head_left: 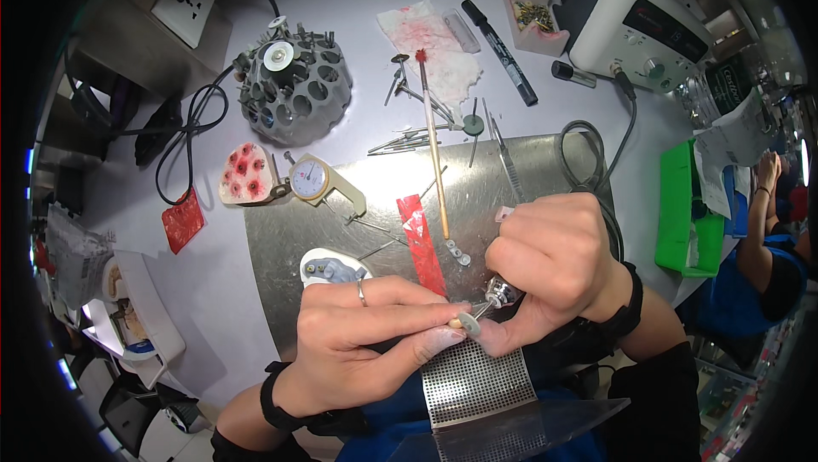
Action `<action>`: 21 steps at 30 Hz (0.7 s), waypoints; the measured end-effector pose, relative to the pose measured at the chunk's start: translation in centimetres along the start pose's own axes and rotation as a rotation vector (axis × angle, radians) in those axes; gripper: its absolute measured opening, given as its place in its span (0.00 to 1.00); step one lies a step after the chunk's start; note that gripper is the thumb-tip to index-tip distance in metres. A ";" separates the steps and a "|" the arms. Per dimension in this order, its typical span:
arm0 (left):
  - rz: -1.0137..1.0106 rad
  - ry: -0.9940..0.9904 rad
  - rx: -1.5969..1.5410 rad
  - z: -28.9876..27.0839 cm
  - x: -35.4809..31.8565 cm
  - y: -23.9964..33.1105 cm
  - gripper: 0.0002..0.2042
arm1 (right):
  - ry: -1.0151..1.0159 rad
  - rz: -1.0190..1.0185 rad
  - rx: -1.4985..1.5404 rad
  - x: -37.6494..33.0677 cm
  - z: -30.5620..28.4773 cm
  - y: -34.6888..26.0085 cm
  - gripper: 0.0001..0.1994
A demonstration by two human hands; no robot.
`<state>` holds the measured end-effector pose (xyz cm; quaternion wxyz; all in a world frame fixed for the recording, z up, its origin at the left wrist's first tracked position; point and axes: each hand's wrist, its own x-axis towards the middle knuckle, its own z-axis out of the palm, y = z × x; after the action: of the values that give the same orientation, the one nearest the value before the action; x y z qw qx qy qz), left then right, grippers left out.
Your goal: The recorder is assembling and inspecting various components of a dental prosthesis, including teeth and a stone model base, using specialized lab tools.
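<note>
My left hand (362,347) pinches a small yellowish piece (455,323) between thumb and fingertips; its exact kind is mostly hidden by the fingers. My right hand (554,270) is wrapped round a silver rotary handpiece (501,292). A thin grey-green disc (469,324) sits at the handpiece's tip, right beside the small piece; whether they touch I cannot tell. Both hands meet above a perforated metal plate (477,385). Just beyond my left fingers lies a white dental model (335,260) with a grey part on it. Several small metal-coloured pieces (458,253) lie between the hands.
A red strip (421,245), a brush (432,138) and tweezers (506,159) lie by the metal sheet (281,240). A dial caliper (310,178), a pink-and-red dental model (248,174) and a bur stand (294,91) stand left. The control box (639,23), its cable and a green bin (682,210) are right.
</note>
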<state>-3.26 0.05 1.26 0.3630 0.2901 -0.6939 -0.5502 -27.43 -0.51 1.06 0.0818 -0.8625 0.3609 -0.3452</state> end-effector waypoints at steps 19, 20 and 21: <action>0.001 -0.006 -0.014 0.0 0.0 -0.2 0.09 | -0.005 -0.014 0.006 -0.2 0.1 0.1 0.23; 0.000 0.001 -0.006 -0.1 -0.2 0.1 0.09 | -0.002 -0.022 0.012 -0.1 0.0 -0.1 0.23; 0.001 0.007 0.004 -0.1 -0.4 0.3 0.09 | -0.006 -0.028 0.023 0.1 0.0 -0.2 0.23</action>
<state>-2.97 0.36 1.53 0.3652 0.2925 -0.6938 -0.5475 -27.28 -0.43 1.16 0.0877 -0.8676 0.3444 -0.3479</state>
